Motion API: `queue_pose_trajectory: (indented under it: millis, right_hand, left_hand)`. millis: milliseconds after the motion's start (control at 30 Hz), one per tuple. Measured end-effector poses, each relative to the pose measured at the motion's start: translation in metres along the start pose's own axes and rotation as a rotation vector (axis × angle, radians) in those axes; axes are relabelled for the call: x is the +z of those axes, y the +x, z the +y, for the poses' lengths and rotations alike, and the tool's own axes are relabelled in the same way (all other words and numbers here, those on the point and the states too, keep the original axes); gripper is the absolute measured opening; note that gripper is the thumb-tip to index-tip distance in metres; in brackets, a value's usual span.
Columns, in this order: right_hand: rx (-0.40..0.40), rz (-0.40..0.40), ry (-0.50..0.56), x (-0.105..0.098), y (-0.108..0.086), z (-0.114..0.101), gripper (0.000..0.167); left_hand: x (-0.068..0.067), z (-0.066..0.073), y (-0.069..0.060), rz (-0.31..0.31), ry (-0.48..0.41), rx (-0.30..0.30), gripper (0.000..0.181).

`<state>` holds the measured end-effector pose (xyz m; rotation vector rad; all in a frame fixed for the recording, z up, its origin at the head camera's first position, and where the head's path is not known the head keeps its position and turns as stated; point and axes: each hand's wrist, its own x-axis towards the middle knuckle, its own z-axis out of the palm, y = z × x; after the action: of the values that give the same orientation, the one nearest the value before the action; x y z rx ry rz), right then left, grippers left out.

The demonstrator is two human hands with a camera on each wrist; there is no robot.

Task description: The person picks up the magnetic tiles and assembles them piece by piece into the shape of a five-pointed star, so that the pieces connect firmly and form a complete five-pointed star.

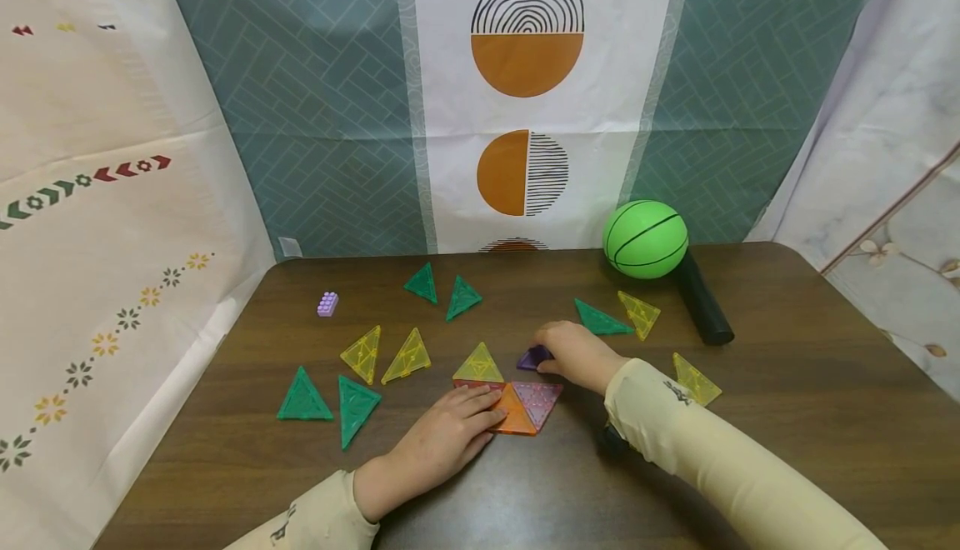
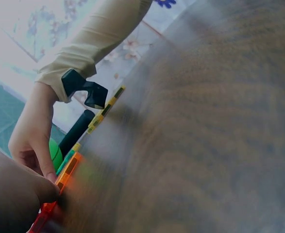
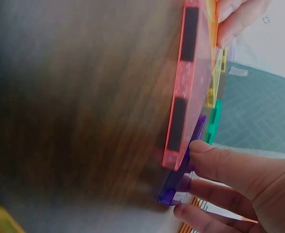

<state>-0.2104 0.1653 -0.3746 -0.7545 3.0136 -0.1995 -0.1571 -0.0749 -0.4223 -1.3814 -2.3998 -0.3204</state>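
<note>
Pinching a glossy, translucent purple triangle (image 1: 531, 358) between thumb and fingers, the right hand (image 1: 581, 357) held it at about one o'clock from a smooth orange triangle (image 1: 516, 418), on which the left hand (image 1: 442, 433) rested with fingers extended, partly covering the red tile (image 1: 480, 384) beside it. At two o'clock from the orange piece lay a pink triangle (image 1: 537, 401) with a mottled texture, while a clear yellow triangle (image 1: 480, 365) adjoined the red tile at twelve o'clock. Farther off at one o'clock, beyond the wood-grained surface's (image 1: 247, 467) middle, sat a black-lined green ball (image 1: 645, 239).
</note>
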Motion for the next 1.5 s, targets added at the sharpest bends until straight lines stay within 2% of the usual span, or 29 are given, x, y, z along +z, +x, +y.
queue_pose_trajectory:
  millis: [300,533,833,1000,1100,1167,1333,1500]
  right_hand:
    - [-0.047,0.031,0.000,0.001,-0.004,-0.008,0.025]
    - [-0.053,0.042,0.014,0.004,-0.009,-0.014,0.023]
    - [0.002,0.070,0.030,0.001,-0.025,-0.024,0.040]
    - [0.045,0.072,0.021,0.000,-0.036,-0.033,0.050]
    - [0.069,0.063,0.010,0.002,-0.042,-0.038,0.055]
    - [0.089,0.049,-0.003,0.003,-0.046,-0.041,0.060]
    - [0.122,0.003,-0.007,0.008,-0.052,-0.044,0.073]
    - [0.125,-0.005,0.049,0.012,-0.056,-0.044,0.070]
  left_hand:
    - [-0.001,0.000,0.001,0.001,0.002,0.005,0.029]
    - [-0.002,0.000,0.002,0.004,-0.003,0.012,0.030]
    - [-0.008,-0.001,0.002,-0.073,-0.020,-0.002,0.035]
    - [-0.009,-0.005,0.002,-0.049,-0.009,-0.028,0.039]
    - [-0.009,-0.009,0.002,-0.027,0.010,-0.066,0.045]
    - [-0.010,-0.011,0.002,-0.035,0.023,-0.105,0.052]
    - [-0.010,-0.012,0.001,-0.127,0.003,-0.224,0.067]
    - [-0.005,-0.011,0.002,-0.186,-0.028,-0.271,0.066]
